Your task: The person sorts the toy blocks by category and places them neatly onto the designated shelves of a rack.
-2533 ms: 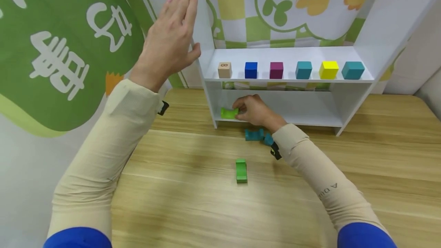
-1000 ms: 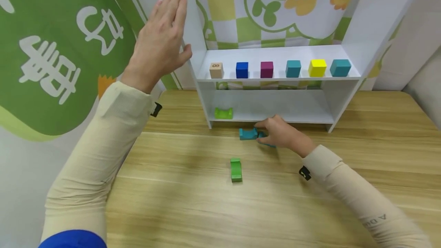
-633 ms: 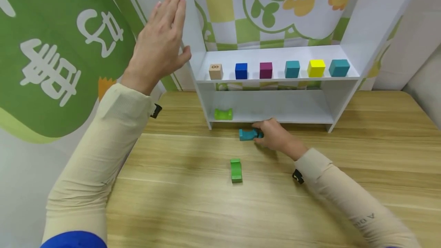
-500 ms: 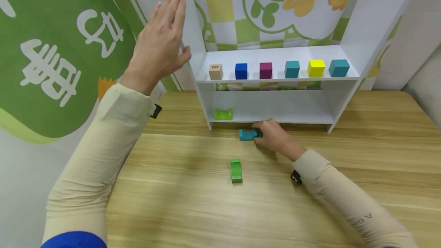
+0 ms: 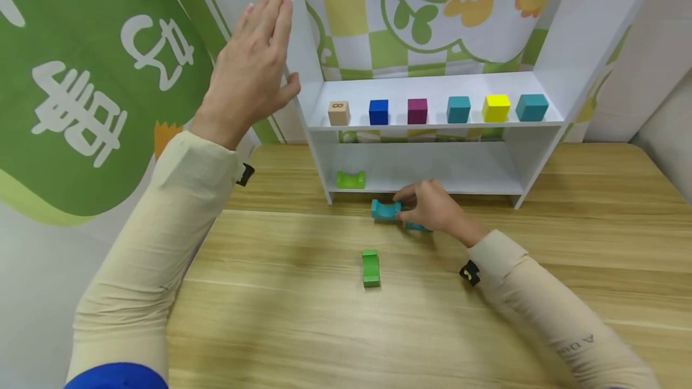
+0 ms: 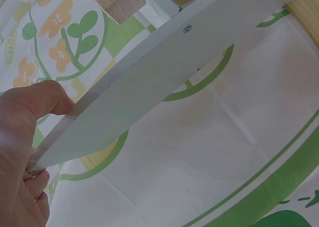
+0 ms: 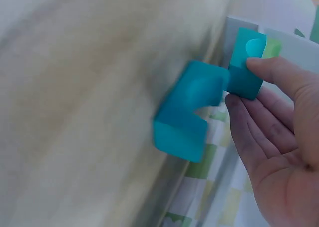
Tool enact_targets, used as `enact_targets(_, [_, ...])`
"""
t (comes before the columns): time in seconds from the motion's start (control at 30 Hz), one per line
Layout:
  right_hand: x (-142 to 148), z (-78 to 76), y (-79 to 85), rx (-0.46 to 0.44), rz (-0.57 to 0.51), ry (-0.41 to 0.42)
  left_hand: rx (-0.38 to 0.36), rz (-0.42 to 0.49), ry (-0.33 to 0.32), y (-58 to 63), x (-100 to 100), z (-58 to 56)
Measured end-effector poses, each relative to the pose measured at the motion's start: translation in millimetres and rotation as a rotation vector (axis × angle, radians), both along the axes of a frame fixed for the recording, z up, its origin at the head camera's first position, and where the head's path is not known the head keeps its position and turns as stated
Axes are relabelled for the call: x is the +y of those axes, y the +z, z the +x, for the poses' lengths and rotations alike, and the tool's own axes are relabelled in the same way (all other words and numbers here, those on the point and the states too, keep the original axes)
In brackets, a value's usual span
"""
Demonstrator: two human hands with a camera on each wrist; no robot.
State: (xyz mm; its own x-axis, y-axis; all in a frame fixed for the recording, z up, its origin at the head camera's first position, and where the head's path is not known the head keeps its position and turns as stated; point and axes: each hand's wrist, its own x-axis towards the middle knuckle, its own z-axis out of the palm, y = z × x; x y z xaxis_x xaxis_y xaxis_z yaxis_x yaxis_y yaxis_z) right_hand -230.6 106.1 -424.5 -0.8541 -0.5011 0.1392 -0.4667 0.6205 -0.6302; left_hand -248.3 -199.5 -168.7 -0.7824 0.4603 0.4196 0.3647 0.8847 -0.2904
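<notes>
My left hand (image 5: 245, 71) grips the upper left side panel (image 6: 134, 92) of a white shelf; in the left wrist view its thumb lies on the panel's edge and its fingers against the outer face. With my right hand (image 5: 437, 210) I pinch one end of a teal notched block (image 5: 385, 211) just in front of the lower shelf. A second teal notched block (image 7: 182, 112) lies on the table, partly hidden beneath that hand in the head view. On the lower shelf's left end sits a lime-green notched block (image 5: 351, 180).
A green notched block (image 5: 370, 268) lies on the wooden table (image 5: 303, 329), nearer me. Along the upper shelf stand several cubes, from a plain wooden cube (image 5: 339, 113) marked 8 to a teal cube (image 5: 532, 107). A patterned cloth (image 5: 351, 11) hangs behind.
My right hand let go of the lime-green block on the lower shelf, came down to the teal blocks, took hold of one and raised it slightly. The left hand keeps its place on the panel.
</notes>
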Motion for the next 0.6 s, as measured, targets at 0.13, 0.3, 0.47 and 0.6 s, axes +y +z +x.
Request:
enact_targets(0.13, [4,-3.4,13.5,-0.049,-0.023,-0.005,-0.003,-0.001,0.002,0.2,0,0.4])
enact_targets(0.3, [8,-8.7,32.6,-0.052,-0.018,-0.016,0.001,0.002,-0.003,0.4,-1,0.7])
enact_targets(0.47, [12,-16.6,45.4,-0.005,-0.015,-0.022,-0.001,0.001,-0.004,0.1,-1,1.0])
enact_targets(0.6, [15,-24.3,49.8,0.005,-0.011,-0.039,-0.003,0.002,-0.005,-0.2,0,0.5])
